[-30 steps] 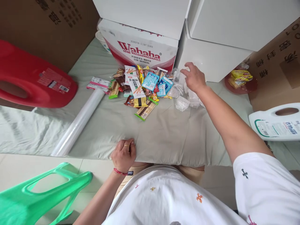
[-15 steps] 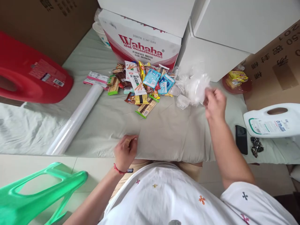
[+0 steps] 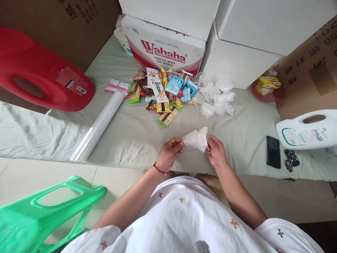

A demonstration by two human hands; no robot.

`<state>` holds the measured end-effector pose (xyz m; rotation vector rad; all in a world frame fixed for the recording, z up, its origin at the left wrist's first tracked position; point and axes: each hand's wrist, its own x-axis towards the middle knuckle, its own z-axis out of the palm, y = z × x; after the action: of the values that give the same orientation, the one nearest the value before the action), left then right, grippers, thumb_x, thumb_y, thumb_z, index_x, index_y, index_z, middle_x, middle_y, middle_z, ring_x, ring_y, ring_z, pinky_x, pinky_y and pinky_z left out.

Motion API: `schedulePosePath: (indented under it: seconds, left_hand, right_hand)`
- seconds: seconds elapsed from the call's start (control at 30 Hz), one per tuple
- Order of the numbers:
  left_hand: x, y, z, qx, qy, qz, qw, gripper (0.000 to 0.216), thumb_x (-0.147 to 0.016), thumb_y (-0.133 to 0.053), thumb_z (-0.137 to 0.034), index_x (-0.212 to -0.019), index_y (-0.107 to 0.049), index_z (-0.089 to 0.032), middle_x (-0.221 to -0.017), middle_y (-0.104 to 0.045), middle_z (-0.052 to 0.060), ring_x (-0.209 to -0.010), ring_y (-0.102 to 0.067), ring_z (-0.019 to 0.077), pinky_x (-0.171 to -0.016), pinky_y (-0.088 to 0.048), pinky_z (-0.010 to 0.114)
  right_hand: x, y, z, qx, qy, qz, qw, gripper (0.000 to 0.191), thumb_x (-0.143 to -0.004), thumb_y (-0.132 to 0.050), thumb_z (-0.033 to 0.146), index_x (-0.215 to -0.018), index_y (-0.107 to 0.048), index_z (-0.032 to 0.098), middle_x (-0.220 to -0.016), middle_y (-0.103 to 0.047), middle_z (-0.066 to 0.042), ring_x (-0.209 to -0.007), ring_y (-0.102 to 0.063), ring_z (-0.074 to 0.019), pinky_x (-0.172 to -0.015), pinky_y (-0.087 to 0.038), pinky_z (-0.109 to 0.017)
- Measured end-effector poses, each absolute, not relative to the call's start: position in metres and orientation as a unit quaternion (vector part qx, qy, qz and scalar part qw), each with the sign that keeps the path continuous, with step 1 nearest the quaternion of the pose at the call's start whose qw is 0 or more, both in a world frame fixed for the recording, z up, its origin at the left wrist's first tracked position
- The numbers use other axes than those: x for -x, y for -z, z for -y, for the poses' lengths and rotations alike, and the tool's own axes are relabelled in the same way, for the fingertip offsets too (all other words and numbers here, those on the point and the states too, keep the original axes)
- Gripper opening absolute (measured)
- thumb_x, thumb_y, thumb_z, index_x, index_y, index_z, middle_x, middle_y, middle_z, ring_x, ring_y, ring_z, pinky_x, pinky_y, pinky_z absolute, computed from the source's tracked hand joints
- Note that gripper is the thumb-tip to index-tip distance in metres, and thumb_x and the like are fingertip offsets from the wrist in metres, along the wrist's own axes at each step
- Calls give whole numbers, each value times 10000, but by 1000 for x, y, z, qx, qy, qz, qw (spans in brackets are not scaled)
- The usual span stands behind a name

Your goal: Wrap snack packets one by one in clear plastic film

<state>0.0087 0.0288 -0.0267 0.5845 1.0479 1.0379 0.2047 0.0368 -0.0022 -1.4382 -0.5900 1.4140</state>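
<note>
Both my hands hold a crumpled clear plastic bag (image 3: 196, 138) just above the near edge of a pale green cloth (image 3: 131, 133). My left hand (image 3: 170, 153) pinches its left end and my right hand (image 3: 216, 151) pinches its right end. Beyond them lies a heap of snack packets (image 3: 164, 93) and, to its right, a pile of more clear plastic bags (image 3: 217, 95).
A roll of clear film (image 3: 98, 126) lies at the left. A red jug (image 3: 42, 77), a green plastic stool (image 3: 47, 214), a Wahaha carton (image 3: 164, 52), white boxes (image 3: 237, 45), a white detergent jug (image 3: 308, 131), a phone (image 3: 273, 151), keys (image 3: 291, 160) and a red dish of packets (image 3: 268, 89) surround the cloth.
My right hand took a plastic bag from the pile and brought it back toward me. My left hand left the cloth edge and took hold of the bag's other end.
</note>
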Motion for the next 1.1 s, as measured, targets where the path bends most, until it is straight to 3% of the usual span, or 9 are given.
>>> schedulePosePath:
  seconds: [0.13,0.27,0.4,0.63,0.83,1.0,1.1]
  left_hand:
    - [-2,25,-25,-218,-493,-453,710,269,-692,-851,-345,-842,-683,-198,-823,-641,-21,-751,-587,104,-696,-509,241]
    - [4,22,-24,-147,-508,-408,744,237,-701,-796,-316,-836,-637,-203,-896,-658,0,-846,-642,149,-781,-590,332]
    - [13,20,-29,-99,-523,-403,745,261,-678,-778,-262,-820,-565,-211,-785,-636,-31,-716,-624,113,-669,-570,270]
    - [11,18,-42,-116,-505,-459,722,338,-689,-795,-281,-850,-506,-215,-773,-662,-34,-720,-700,142,-704,-590,306]
    - [-38,-15,-123,-186,-548,-358,733,349,-744,-829,-296,-810,-498,-205,-785,-625,-29,-838,-694,138,-911,-581,341]
    - [-59,-42,-186,-230,-527,-344,742,344,-847,-763,-449,-1049,-562,-257,-1229,-616,52,-1300,-574,261,-1016,-523,459]
    - [-56,-28,-155,-308,-482,-414,708,429,-774,-827,-469,-1070,-599,-258,-1216,-616,54,-1262,-563,250,-935,-538,393]
  right_hand:
    - [-209,6,-35,579,-623,207,483,285,-593,-815,357,-736,-610,219,-527,-389,98,-455,-273,-50,-398,-197,-180]
    - [-204,11,-34,563,-624,197,505,342,-604,-849,376,-753,-591,209,-578,-441,93,-459,-293,-34,-389,-215,-161]
    - [-211,13,-39,563,-602,174,539,445,-588,-898,432,-761,-552,212,-624,-498,85,-456,-297,-26,-381,-221,-156]
    - [-233,11,-35,571,-588,156,551,362,-640,-855,403,-740,-570,203,-617,-552,48,-459,-312,-34,-374,-241,-152]
    - [-245,17,-16,587,-566,132,564,379,-610,-879,381,-725,-567,199,-588,-532,59,-458,-325,-30,-370,-237,-139]
    - [-256,17,-6,593,-537,135,584,377,-624,-878,386,-734,-568,201,-614,-515,65,-471,-324,-33,-387,-253,-150]
    - [-257,17,-4,599,-521,151,590,396,-627,-882,406,-713,-553,204,-605,-460,80,-472,-307,-36,-397,-234,-164]
